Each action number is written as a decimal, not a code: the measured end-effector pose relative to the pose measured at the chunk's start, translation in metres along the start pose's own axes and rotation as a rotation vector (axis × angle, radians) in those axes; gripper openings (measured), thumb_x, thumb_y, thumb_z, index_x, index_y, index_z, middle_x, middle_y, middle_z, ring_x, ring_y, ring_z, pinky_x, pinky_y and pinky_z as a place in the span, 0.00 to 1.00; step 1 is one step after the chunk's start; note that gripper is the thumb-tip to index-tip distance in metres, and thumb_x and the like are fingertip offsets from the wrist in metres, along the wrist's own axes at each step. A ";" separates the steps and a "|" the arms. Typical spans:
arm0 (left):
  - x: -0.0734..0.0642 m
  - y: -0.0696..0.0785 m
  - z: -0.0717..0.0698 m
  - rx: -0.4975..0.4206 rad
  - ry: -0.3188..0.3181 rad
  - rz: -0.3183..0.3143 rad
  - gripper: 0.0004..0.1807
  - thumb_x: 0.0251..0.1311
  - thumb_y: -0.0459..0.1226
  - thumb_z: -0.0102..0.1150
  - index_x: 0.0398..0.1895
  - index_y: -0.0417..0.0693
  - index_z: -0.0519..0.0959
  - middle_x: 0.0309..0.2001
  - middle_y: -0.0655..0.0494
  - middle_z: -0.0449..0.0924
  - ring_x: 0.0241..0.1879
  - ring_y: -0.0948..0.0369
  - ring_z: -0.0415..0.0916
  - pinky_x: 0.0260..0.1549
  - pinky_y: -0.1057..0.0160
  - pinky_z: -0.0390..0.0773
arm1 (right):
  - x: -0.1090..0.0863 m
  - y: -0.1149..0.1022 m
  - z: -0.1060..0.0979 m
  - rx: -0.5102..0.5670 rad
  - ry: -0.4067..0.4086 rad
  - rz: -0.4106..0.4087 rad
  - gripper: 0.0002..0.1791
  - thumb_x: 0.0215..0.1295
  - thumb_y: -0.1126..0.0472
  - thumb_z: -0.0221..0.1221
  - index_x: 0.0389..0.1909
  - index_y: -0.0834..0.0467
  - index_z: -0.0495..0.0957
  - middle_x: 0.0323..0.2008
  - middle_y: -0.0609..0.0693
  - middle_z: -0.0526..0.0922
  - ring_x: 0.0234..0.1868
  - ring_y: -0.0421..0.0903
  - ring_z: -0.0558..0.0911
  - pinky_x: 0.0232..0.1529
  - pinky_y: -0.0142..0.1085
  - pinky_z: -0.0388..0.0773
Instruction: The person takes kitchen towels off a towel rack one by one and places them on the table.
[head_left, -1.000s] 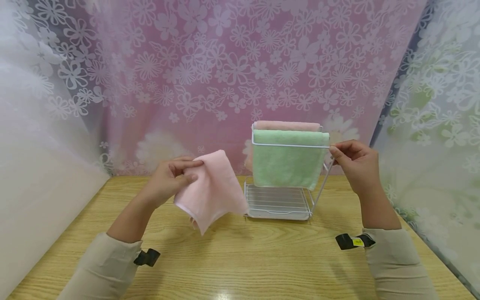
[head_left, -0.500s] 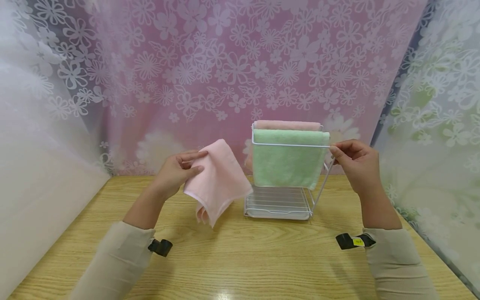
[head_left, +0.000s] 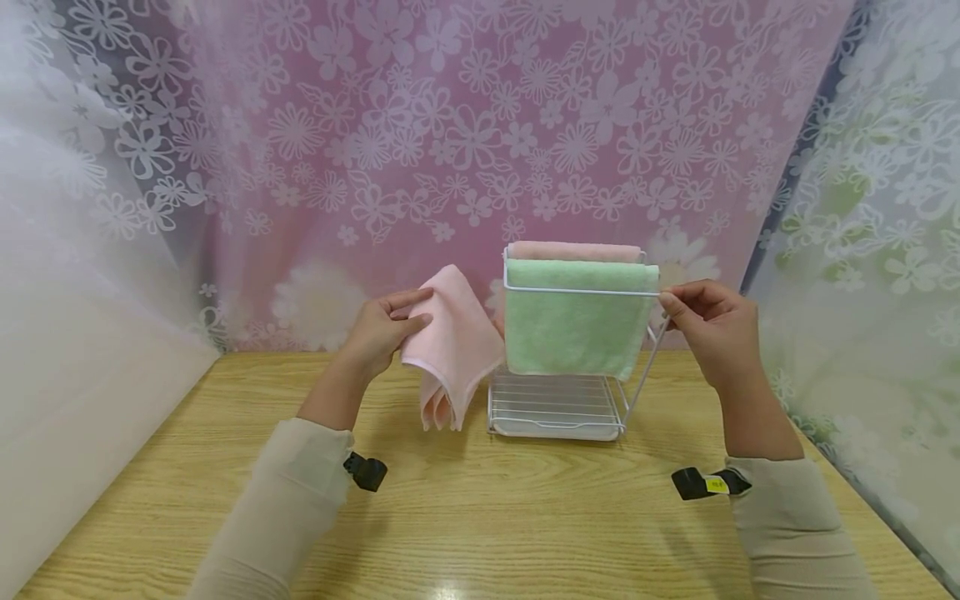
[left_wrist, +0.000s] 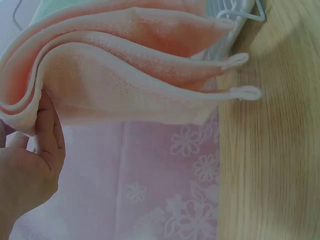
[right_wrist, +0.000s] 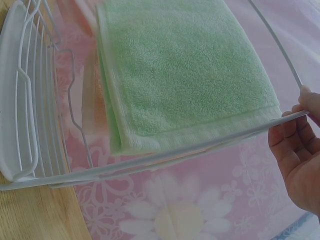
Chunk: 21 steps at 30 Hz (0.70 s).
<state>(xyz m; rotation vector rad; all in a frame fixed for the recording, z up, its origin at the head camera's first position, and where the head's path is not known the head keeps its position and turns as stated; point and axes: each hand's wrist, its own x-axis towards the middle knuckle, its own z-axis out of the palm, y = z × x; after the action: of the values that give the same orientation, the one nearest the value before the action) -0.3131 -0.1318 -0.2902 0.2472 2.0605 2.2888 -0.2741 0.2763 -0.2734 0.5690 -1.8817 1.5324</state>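
Note:
My left hand (head_left: 382, 333) pinches a pink towel (head_left: 457, 333) between thumb and fingers, just left of the rack. In the left wrist view the towel (left_wrist: 130, 65) hangs in loose folds, its lower edges above the table. My right hand (head_left: 712, 329) grips the upper right front corner of a white wire rack (head_left: 581, 291); the right wrist view shows thumb and fingers around the wire (right_wrist: 240, 130). Over the rack's upper part hangs a folded green towel (head_left: 577, 325). Behind it is another pink towel (head_left: 577, 250), mostly hidden by the green one.
The rack's lower wire shelf (head_left: 555, 400) has a white tray (head_left: 558, 432) beneath it and stands on the wooden table (head_left: 480, 517). A pink floral curtain (head_left: 420, 167) rises behind the table, with pale sheets at the left (head_left: 90, 350) and right (head_left: 885, 333).
My left hand has moved right and slightly up, bringing the pink towel to the rack's left side. My right hand and the rack have stayed in place.

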 end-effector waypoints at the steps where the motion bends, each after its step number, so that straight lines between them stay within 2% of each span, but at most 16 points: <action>1: 0.002 -0.001 0.002 -0.033 0.011 -0.001 0.26 0.63 0.25 0.59 0.65 0.42 0.73 0.63 0.41 0.70 0.39 0.60 0.81 0.33 0.64 0.83 | 0.000 0.000 0.000 0.006 0.000 0.000 0.08 0.64 0.71 0.62 0.37 0.76 0.79 0.28 0.48 0.83 0.25 0.42 0.79 0.29 0.25 0.80; 4: 0.007 -0.005 0.007 -0.134 0.015 0.014 0.26 0.63 0.25 0.58 0.66 0.41 0.71 0.66 0.43 0.68 0.37 0.61 0.81 0.32 0.66 0.83 | 0.000 0.000 0.001 0.017 0.002 0.002 0.09 0.63 0.70 0.62 0.37 0.75 0.80 0.29 0.48 0.83 0.25 0.42 0.79 0.29 0.25 0.80; 6: 0.010 -0.010 0.009 -0.194 0.007 0.033 0.27 0.64 0.24 0.57 0.67 0.40 0.69 0.70 0.47 0.63 0.40 0.62 0.80 0.34 0.66 0.83 | 0.000 0.000 0.001 0.020 0.005 0.002 0.09 0.63 0.70 0.62 0.36 0.75 0.80 0.29 0.48 0.83 0.25 0.42 0.79 0.29 0.25 0.80; 9: 0.013 -0.022 0.008 -0.239 0.004 0.044 0.27 0.65 0.25 0.55 0.68 0.41 0.67 0.73 0.50 0.57 0.43 0.60 0.79 0.36 0.65 0.82 | 0.000 -0.001 0.000 0.013 0.010 -0.001 0.08 0.63 0.71 0.62 0.36 0.75 0.80 0.29 0.47 0.83 0.25 0.42 0.79 0.29 0.25 0.80; 11: 0.015 -0.032 0.005 -0.228 0.010 0.036 0.28 0.66 0.25 0.55 0.69 0.42 0.67 0.74 0.50 0.56 0.45 0.60 0.79 0.38 0.64 0.82 | 0.000 -0.002 0.000 0.012 0.012 -0.002 0.08 0.63 0.71 0.62 0.36 0.75 0.80 0.28 0.47 0.83 0.25 0.42 0.79 0.29 0.25 0.80; 16: 0.016 -0.054 -0.013 -0.113 0.024 -0.004 0.28 0.67 0.26 0.54 0.69 0.42 0.67 0.73 0.48 0.56 0.50 0.57 0.77 0.40 0.66 0.82 | -0.001 -0.002 0.002 0.017 0.006 0.004 0.08 0.64 0.71 0.62 0.36 0.76 0.79 0.28 0.46 0.83 0.24 0.42 0.79 0.29 0.25 0.80; 21: 0.016 -0.063 -0.035 -0.036 0.035 -0.021 0.28 0.67 0.27 0.55 0.70 0.42 0.66 0.73 0.43 0.56 0.47 0.60 0.78 0.38 0.66 0.82 | -0.001 -0.002 0.002 0.017 0.009 0.001 0.08 0.64 0.71 0.62 0.36 0.75 0.80 0.28 0.48 0.83 0.24 0.42 0.79 0.29 0.25 0.80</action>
<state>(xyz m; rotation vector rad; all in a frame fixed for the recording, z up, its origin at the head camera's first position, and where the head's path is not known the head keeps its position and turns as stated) -0.3385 -0.1566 -0.3551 0.1843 2.0258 2.3316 -0.2728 0.2740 -0.2732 0.5687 -1.8639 1.5505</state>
